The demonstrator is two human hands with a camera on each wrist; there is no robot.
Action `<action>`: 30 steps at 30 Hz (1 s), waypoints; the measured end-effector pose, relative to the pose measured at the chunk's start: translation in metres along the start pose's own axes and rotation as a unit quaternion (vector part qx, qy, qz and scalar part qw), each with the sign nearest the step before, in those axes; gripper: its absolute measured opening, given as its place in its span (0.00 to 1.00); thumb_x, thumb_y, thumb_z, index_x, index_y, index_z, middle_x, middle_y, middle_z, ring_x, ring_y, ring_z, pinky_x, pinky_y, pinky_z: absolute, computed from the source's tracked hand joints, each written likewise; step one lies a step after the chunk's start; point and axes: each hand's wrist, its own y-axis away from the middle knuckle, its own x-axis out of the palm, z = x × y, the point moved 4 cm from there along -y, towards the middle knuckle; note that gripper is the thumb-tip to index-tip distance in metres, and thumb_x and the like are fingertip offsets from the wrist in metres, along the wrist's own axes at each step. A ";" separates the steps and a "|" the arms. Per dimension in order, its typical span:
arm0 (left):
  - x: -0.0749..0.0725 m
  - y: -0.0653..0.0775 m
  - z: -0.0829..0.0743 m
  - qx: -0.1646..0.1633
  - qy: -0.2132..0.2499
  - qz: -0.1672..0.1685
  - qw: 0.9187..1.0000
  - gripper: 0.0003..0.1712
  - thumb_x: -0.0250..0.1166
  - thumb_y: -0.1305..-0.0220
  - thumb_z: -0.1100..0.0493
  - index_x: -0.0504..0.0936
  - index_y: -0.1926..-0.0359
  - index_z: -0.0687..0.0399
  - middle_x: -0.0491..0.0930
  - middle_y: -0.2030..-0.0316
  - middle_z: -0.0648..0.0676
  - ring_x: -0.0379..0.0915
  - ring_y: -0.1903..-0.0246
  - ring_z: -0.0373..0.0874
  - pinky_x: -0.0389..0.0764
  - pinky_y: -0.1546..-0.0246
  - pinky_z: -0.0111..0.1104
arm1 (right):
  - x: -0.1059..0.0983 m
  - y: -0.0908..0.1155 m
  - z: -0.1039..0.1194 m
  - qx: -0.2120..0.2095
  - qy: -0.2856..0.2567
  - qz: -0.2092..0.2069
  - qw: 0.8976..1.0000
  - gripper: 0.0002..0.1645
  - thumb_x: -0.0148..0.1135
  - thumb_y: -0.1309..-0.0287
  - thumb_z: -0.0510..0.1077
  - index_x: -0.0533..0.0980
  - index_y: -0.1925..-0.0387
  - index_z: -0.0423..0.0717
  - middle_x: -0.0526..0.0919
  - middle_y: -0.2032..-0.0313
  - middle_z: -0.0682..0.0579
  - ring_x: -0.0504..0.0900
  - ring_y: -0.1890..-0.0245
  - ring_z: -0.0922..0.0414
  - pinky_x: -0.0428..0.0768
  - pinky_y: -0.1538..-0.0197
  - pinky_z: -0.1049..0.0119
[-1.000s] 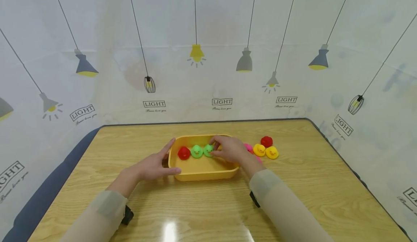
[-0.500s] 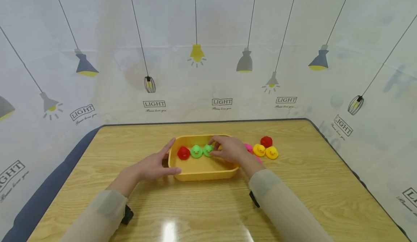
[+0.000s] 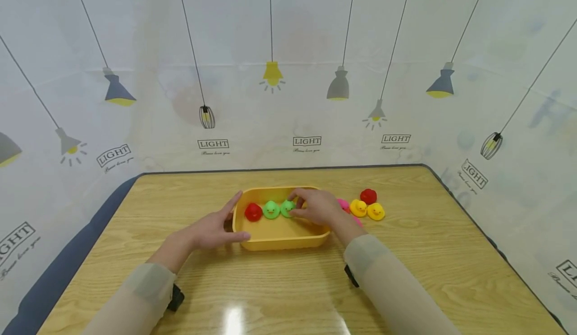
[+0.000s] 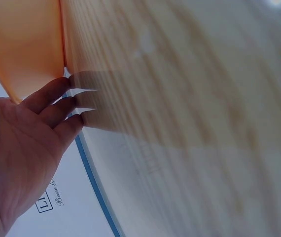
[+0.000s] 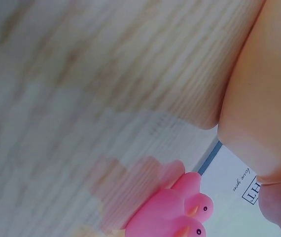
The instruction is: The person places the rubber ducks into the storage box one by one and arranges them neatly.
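We see the right hand point(image 3: 317, 207) reaching into the yellow tub point(image 3: 284, 245), its thumb and fingertips curled in a pinch on the right-hand green duck point(image 3: 287, 209). That duck sits in the tub's middle, directly between the fingertips, to the left of the palm. Next to it, further left in the tub, we find the left-hand green duck point(image 3: 271, 210), then a dark red duck point(image 3: 253, 212) near the tub's left end; the three make a row.

At that left end we see the left hand point(image 3: 212, 230), thumb and index finger spread wide, the thumb lying over the tub's near-left corner and the index finger at its far-left corner. In the left wrist view its other fingers extend loosely below the tub.

Outside the tub, just beyond its right end, we see two pink ducks point(image 5: 155, 212), then two yellow ducks point(image 3: 376, 211) and a bright red duck point(image 3: 368, 196). All stand on the wood-grain table point(image 3: 284, 290) that bears the tub; behind the tub hangs a backdrop point(image 3: 306, 104) printed with lamps.
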 end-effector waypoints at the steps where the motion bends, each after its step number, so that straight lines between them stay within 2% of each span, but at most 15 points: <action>1: 0.000 0.000 0.000 -0.001 0.001 0.000 1.000 0.73 0.72 0.35 0.24 0.30 0.10 0.32 0.74 0.23 0.64 0.71 0.24 0.66 0.64 0.20 0.64 | 0.000 0.000 0.000 0.000 0.001 0.000 1.000 0.21 0.74 0.29 0.59 0.82 0.40 0.63 0.89 0.56 0.61 0.81 0.61 0.61 0.82 0.50 0.60; 5: -0.001 0.000 0.002 -0.003 0.004 0.000 1.000 0.73 0.72 0.36 0.24 0.30 0.10 0.29 0.74 0.23 0.64 0.70 0.23 0.66 0.64 0.19 0.64 | 0.000 -0.002 0.001 0.001 -0.001 -0.001 1.000 0.21 0.75 0.30 0.59 0.82 0.40 0.63 0.88 0.57 0.62 0.81 0.62 0.61 0.81 0.51 0.61; 10: -0.001 0.000 0.002 -0.006 0.004 0.001 1.000 0.74 0.72 0.36 0.23 0.30 0.10 0.31 0.74 0.22 0.65 0.70 0.23 0.67 0.64 0.19 0.65 | 0.000 -0.002 0.000 0.007 -0.023 -0.006 1.000 0.23 0.77 0.31 0.58 0.83 0.39 0.61 0.86 0.59 0.61 0.79 0.64 0.60 0.77 0.55 0.62; 15: 0.000 -0.001 0.001 -0.008 0.003 0.003 1.000 0.74 0.72 0.37 0.23 0.31 0.10 0.32 0.74 0.23 0.66 0.71 0.24 0.66 0.65 0.20 0.65 | -0.004 0.000 -0.003 0.009 -0.085 -0.017 0.996 0.24 0.76 0.30 0.54 0.83 0.37 0.56 0.84 0.59 0.57 0.76 0.66 0.57 0.74 0.61 0.64; 18: 0.000 -0.001 0.001 -0.008 0.005 0.004 1.000 0.74 0.72 0.36 0.23 0.30 0.10 0.33 0.75 0.23 0.64 0.71 0.24 0.65 0.65 0.20 0.64 | -0.007 0.001 -0.005 -0.009 -0.131 -0.026 0.991 0.23 0.75 0.29 0.50 0.83 0.37 0.51 0.85 0.58 0.54 0.76 0.65 0.56 0.75 0.61 0.64; 21: 0.000 -0.001 0.001 -0.006 0.006 0.003 1.000 0.74 0.72 0.36 0.23 0.31 0.09 0.33 0.75 0.23 0.63 0.71 0.24 0.65 0.65 0.20 0.64 | -0.013 0.004 -0.006 -0.034 -0.153 -0.038 0.987 0.22 0.74 0.28 0.48 0.83 0.37 0.48 0.86 0.58 0.53 0.76 0.63 0.56 0.75 0.59 0.66; 24: -0.002 0.000 0.001 -0.005 0.005 0.003 1.000 0.74 0.72 0.36 0.23 0.31 0.09 0.33 0.74 0.23 0.64 0.71 0.23 0.66 0.65 0.20 0.64 | -0.022 0.011 -0.007 -0.048 -0.162 -0.054 0.984 0.22 0.74 0.28 0.48 0.83 0.38 0.45 0.86 0.59 0.53 0.77 0.63 0.56 0.77 0.60 0.66; 30: -0.002 0.000 0.000 -0.006 0.008 0.004 1.000 0.74 0.72 0.36 0.24 0.31 0.09 0.34 0.73 0.22 0.65 0.69 0.22 0.66 0.63 0.19 0.64 | -0.045 0.041 -0.023 -0.027 -0.179 -0.066 0.981 0.21 0.75 0.28 0.50 0.83 0.39 0.50 0.87 0.58 0.53 0.78 0.60 0.54 0.79 0.61 0.67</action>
